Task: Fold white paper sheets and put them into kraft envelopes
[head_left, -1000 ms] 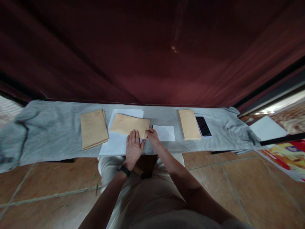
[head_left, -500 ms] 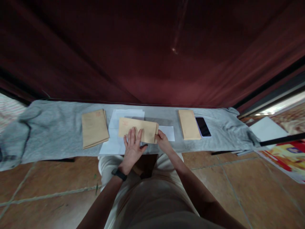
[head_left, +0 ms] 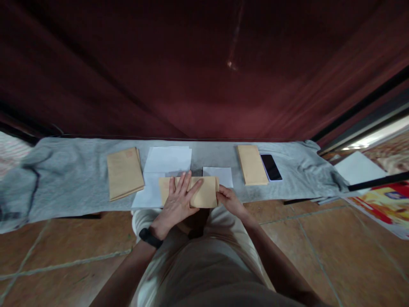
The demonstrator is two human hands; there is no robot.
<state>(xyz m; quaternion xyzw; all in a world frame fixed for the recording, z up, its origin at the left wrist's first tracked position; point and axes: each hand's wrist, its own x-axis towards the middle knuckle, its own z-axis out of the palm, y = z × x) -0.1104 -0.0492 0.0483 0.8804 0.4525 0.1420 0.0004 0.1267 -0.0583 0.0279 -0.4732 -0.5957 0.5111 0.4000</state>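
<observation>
A tan envelope (head_left: 207, 195) lies flat at the near edge of the grey cloth (head_left: 73, 179), partly over white sheets of paper (head_left: 166, 164). My left hand (head_left: 179, 200) rests flat on top of it with the fingers spread. My right hand (head_left: 227, 198) pinches the envelope's right end. A small folded white paper (head_left: 221, 175) lies just behind the envelope, on the right.
A stack of tan envelopes (head_left: 124, 172) lies at the left, another stack (head_left: 252, 164) at the right beside a dark phone (head_left: 271, 167). A dark red curtain (head_left: 204, 68) hangs behind. White paper (head_left: 359, 167) and a colourful sheet (head_left: 388, 204) lie on the tiled floor at right.
The tan envelope has been pulled off the white sheets toward me and to the right. My left hand went from lying beside it to lying flat on top of it.
</observation>
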